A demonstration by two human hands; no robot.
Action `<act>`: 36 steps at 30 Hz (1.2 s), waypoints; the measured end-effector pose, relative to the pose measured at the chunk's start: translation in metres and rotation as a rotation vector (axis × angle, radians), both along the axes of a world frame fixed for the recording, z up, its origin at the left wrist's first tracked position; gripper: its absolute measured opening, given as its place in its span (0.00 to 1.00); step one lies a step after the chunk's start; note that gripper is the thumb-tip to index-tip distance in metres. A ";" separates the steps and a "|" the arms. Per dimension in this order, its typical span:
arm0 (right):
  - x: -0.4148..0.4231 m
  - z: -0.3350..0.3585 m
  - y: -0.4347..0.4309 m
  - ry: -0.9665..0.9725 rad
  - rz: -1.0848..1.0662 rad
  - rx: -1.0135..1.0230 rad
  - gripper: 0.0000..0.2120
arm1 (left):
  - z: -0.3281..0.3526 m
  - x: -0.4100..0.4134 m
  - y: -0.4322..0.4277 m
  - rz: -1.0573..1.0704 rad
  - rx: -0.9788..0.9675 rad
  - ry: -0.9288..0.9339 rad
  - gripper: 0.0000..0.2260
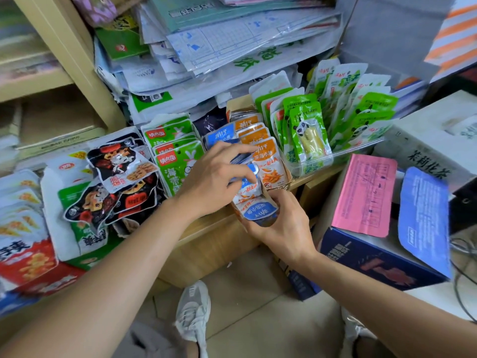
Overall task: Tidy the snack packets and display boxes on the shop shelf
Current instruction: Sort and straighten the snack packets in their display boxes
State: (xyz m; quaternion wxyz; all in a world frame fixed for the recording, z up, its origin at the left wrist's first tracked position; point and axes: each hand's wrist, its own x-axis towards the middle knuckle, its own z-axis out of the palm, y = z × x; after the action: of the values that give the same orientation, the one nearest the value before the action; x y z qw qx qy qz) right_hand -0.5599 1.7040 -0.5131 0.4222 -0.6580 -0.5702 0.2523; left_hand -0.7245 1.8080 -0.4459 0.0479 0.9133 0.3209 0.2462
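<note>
Blue fish packets [254, 202]: your right hand [281, 223] cups the stack, left hand [214, 177] pinches one; next, file them upright in the display box [280, 183].

Bright, even indoor light, source not visible, possibly overhead. Shadows soft, darkest under the shelf edge [206, 236] and between packets. Mild white glare on the clear plastic sleeves [247, 40] up top and on the glossy green packets [307, 127]. Strong wide-angle bending at the edges; shelf frame [67, 47] leans. Left and right edges smeared, soft. Centre sharp; fingers [240, 174] slightly blurred.
</note>
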 end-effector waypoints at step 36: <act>0.051 0.022 0.018 -0.254 0.398 0.166 0.03 | -0.004 -0.015 -0.007 0.010 -0.094 -0.040 0.14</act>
State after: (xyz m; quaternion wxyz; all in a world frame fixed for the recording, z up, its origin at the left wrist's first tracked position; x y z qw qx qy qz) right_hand -0.5089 1.7220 -0.4911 0.3418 -0.5222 -0.7558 0.1981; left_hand -0.7399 1.8010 -0.4502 0.0957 0.9034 0.3357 0.2492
